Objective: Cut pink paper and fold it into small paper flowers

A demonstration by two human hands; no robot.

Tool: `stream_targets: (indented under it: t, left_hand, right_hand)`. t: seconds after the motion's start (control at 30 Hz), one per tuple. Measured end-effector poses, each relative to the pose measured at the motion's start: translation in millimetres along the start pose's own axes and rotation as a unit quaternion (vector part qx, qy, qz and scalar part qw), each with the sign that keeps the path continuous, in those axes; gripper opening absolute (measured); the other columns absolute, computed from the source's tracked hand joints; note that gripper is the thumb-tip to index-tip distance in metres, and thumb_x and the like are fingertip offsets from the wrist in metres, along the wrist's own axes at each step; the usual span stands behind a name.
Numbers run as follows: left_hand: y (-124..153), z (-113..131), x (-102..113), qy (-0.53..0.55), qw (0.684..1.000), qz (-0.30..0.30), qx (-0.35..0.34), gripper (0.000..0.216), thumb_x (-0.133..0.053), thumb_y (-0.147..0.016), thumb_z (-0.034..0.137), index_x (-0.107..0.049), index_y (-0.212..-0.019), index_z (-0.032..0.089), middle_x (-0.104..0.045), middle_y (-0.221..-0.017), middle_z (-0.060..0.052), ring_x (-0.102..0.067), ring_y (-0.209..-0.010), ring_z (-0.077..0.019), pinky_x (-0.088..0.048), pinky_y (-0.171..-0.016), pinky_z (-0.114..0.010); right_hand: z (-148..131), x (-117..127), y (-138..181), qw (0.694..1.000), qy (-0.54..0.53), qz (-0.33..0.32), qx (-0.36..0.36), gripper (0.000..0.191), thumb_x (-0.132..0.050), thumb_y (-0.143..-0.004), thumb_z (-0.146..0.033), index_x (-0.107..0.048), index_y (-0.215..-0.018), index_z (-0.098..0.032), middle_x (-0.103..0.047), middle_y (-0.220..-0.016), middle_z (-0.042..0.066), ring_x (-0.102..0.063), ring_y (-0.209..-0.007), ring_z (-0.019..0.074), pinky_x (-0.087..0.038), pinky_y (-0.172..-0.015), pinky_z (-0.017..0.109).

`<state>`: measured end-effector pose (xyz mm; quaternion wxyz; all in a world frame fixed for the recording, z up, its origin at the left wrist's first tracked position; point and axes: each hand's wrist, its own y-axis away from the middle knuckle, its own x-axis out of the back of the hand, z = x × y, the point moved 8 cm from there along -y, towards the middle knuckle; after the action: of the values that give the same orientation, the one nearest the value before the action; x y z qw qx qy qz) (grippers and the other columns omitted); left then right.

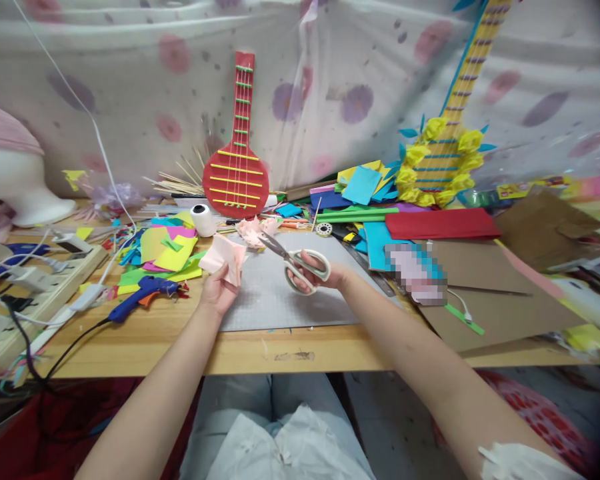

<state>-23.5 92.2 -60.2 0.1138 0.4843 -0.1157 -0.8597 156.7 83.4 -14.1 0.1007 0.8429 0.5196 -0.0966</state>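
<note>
My left hand (221, 291) pinches a stack of pale pink crepe paper (226, 259) above the left part of the grey cutting mat (280, 303). In my right hand (325, 272) is a pair of scissors (295, 263) with white handles, my fingers through the loops. Its blades point up and left, toward the pink paper but apart from it. Crumpled pink paper pieces (256, 231) lie at the mat's back edge, just beyond the blade tips. Whether the blades are fully closed is hard to tell.
A blue glue gun (147, 297) and a power strip (40, 310) with cables lie left. Colored paper scraps (165, 250) and a white thread spool (203, 220) sit behind. A red paper instrument (236, 177) and a yellow one (437, 167) stand at the back. Brown cardboard (510, 287) lies right.
</note>
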Motion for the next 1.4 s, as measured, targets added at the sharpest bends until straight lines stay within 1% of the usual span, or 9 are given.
stream_targets:
  t: [0.1, 0.23, 0.47, 0.73, 0.87, 1.0, 1.1, 1.23, 1.4]
  left_hand:
    - [1, 4, -1, 0.022, 1.000, 0.008, 0.003, 0.026, -0.039, -0.085, 0.006, -0.062, -0.093, 0.015, -0.069, -0.068, 0.000, -0.064, -0.056, -0.0070, -0.052, -0.056, -0.013]
    - [2, 6, 0, 0.024, 0.999, 0.024, 0.009, 0.024, -0.041, -0.085, 0.006, -0.063, -0.086, 0.016, -0.068, -0.068, 0.001, -0.063, -0.055, -0.0053, -0.050, -0.052, -0.010]
    - [1, 7, -1, 0.014, 0.999, 0.010, 0.031, 0.022, -0.044, -0.082, 0.005, -0.062, -0.088, 0.016, -0.066, -0.062, 0.003, -0.059, -0.049, -0.0033, -0.046, -0.045, -0.008]
    - [5, 8, -7, 0.042, 0.999, 0.013, 0.022, 0.025, -0.040, -0.084, 0.004, -0.062, -0.090, 0.015, -0.068, -0.071, 0.000, -0.062, -0.057, -0.0048, -0.047, -0.047, -0.008]
    - [6, 7, -5, 0.035, 0.999, 0.021, 0.023, 0.024, -0.040, -0.085, 0.005, -0.062, -0.083, 0.014, -0.067, -0.065, 0.000, -0.062, -0.054, -0.0048, -0.047, -0.047, -0.009]
    - [4, 7, -5, 0.002, 1.000, -0.005, 0.006, 0.023, -0.041, -0.084, 0.005, -0.062, -0.079, 0.014, -0.067, -0.064, 0.002, -0.060, -0.051, -0.0051, -0.048, -0.048, -0.012]
    - [4, 4, -6, -0.046, 0.998, -0.034, -0.003, 0.018, -0.047, -0.082, 0.008, -0.063, -0.081, 0.014, -0.069, -0.068, 0.001, -0.062, -0.054, -0.0072, -0.049, -0.051, -0.015]
    - [5, 2, -8, -0.091, 0.994, -0.055, -0.020, 0.013, -0.055, -0.078, 0.010, -0.063, -0.087, 0.017, -0.069, -0.074, 0.001, -0.063, -0.059, -0.0087, -0.051, -0.056, -0.018]
    - [4, 4, -10, -0.095, 0.992, -0.070, -0.034, 0.020, -0.058, -0.077, 0.014, -0.061, -0.097, 0.015, -0.069, -0.082, -0.002, -0.064, -0.071, -0.0094, -0.051, -0.062, -0.018]
  right_hand:
    - [11, -10, 0, 0.999, -0.003, -0.030, -0.031, 0.063, -0.037, -0.074, -0.071, -0.051, -0.088, -0.011, -0.055, -0.060, 0.000, -0.051, -0.049, 0.0090, -0.035, -0.041, 0.019]
    - [13, -20, -9, 0.998, -0.017, -0.050, -0.039, 0.066, -0.034, -0.074, -0.073, -0.051, -0.089, -0.011, -0.056, -0.060, 0.001, -0.051, -0.049, 0.0092, -0.037, -0.042, 0.019]
    - [17, -28, -20, 0.995, -0.007, -0.087, -0.040, 0.070, -0.033, -0.073, -0.075, -0.052, -0.091, -0.010, -0.055, -0.059, 0.001, -0.051, -0.048, 0.0096, -0.037, -0.040, 0.019]
    - [17, -29, -24, 0.996, -0.019, -0.078, -0.046, 0.068, -0.025, -0.077, -0.072, -0.052, -0.089, -0.010, -0.055, -0.056, 0.001, -0.050, -0.044, 0.0089, -0.037, -0.037, 0.018]
    - [17, -27, -26, 0.996, -0.026, -0.075, -0.044, 0.068, -0.028, -0.076, -0.072, -0.053, -0.088, -0.010, -0.055, -0.056, 0.001, -0.052, -0.046, 0.0095, -0.038, -0.039, 0.018]
    - [17, -27, -26, 0.995, -0.034, -0.083, -0.037, 0.069, -0.031, -0.073, -0.075, -0.053, -0.090, -0.011, -0.056, -0.058, 0.001, -0.052, -0.047, 0.0099, -0.037, -0.041, 0.019]
    - [15, -31, -27, 0.993, -0.046, -0.105, -0.023, 0.073, -0.026, -0.072, -0.077, -0.051, -0.092, -0.012, -0.056, -0.061, 0.002, -0.052, -0.051, 0.0110, -0.038, -0.044, 0.021]
    - [19, -36, -30, 0.990, -0.069, -0.119, -0.035, 0.075, -0.018, -0.071, -0.078, -0.048, -0.094, -0.012, -0.055, -0.066, 0.003, -0.053, -0.058, 0.0128, -0.039, -0.049, 0.023]
    - [22, -43, -31, 0.985, -0.091, -0.144, -0.028, 0.072, -0.026, -0.069, -0.079, -0.045, -0.095, -0.014, -0.051, -0.067, 0.001, -0.051, -0.060, 0.0125, -0.033, -0.043, 0.020]
